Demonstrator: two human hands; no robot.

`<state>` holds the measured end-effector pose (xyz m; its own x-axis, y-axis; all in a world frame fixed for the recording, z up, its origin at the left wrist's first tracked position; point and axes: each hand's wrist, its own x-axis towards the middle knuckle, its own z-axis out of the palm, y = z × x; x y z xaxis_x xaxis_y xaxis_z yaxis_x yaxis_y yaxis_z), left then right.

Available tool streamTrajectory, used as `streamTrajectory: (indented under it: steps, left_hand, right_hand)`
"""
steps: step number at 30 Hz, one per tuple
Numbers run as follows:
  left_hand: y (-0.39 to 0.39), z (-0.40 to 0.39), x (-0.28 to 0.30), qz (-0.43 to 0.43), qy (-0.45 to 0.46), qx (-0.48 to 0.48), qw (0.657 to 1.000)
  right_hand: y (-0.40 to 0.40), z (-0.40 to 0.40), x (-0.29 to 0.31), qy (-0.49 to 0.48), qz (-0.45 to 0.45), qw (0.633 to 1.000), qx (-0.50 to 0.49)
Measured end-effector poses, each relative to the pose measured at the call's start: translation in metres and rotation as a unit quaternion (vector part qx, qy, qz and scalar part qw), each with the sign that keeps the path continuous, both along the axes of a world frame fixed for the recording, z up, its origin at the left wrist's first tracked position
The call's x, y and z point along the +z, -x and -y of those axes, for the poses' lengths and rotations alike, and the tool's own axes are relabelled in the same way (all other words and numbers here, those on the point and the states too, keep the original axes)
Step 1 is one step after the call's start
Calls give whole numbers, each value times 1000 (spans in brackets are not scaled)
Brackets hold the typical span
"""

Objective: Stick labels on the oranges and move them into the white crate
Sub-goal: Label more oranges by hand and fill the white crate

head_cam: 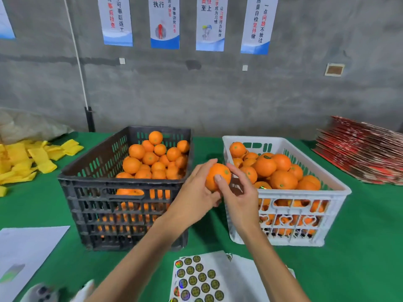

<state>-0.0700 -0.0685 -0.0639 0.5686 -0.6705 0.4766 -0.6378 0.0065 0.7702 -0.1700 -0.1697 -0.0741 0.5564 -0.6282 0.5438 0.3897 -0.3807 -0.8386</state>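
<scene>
A green-covered table (359,247) is spanning the whole foreground, standing against a grey concrete wall (218,90) on which four blue-and-white posters (165,20) with Chinese characters are hanging. On the table, left of centre, a black slatted crate (91,192) is sitting loaded with unlabelled oranges (150,158); just to its right, apart from it, the white crate (305,216) is standing, likewise holding a heap of oranges (281,177), one of them showing a shiny label near the front rim. At the far right edge a stack of red flattened cartons (362,151) is lying fanned out, and at the far left a scatter of yellow foam sleeves (28,160) is resting beside a crumpled translucent bag (28,125). A white paper sheet (26,253) is lying at the near left corner. In the near centre a sheet of round stickers (196,280) is lying flat, several rows of green-and-gold labels remaining on it. Both forearms are reaching up from the bottom edge and meeting in the gap between the two crates, above the table. The left hand (194,197) is cupping a single orange (216,177) from the left and below, fingers curled round its far side. The right hand (242,192) is closing on the same orange from the right, its thumb (218,178) pressing flat against the fruit's near face while the fingers are wrapping the right side. Whether a label is lying under that thumb cannot be told. The held orange is hovering level with the crate rims, inside neither crate.
</scene>
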Motion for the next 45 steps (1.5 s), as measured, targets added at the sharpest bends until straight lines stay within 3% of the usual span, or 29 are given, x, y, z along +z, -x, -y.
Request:
streamTrajectory:
  steps: [4, 11, 14, 17, 19, 23, 32, 41, 45]
  left_hand:
    - [14, -14, -65, -36, -29, -4, 999]
    - [32, -43, -161, -92, -46, 70, 992]
    - [39, -49, -184, -124, -39, 98, 987]
    - [42, -52, -198, -137, -22, 116, 983]
    - [41, -51, -205, -141, -14, 117, 983]
    - [41, -52, -213, -161, 9, 106, 981]
    - [45, -53, -215, -159, 1, 82, 984]
    - [46, -58, -210, -171, -11, 85, 982]
    - [49, -60, -206, -193, -11, 71, 979]
  right_hand:
    - [20, 3, -58, -12, -64, 998, 19]
    - [31, -3, -147, 1, -221, 974, 52]
    - [46, -4, -164, 128, -320, 938, 50]
    - [65, -4, -176, 298, -401, 864, 60]
    - [73, -4, -182, 351, -425, 831, 80]
    - [76, -3, -187, 398, -419, 813, 78]
    - [70, -12, -189, 385, -327, 863, -12]
    - [64, -13, -191, 207, -357, 911, 10]
    - [56, -13, -168, 23, -318, 946, -66]
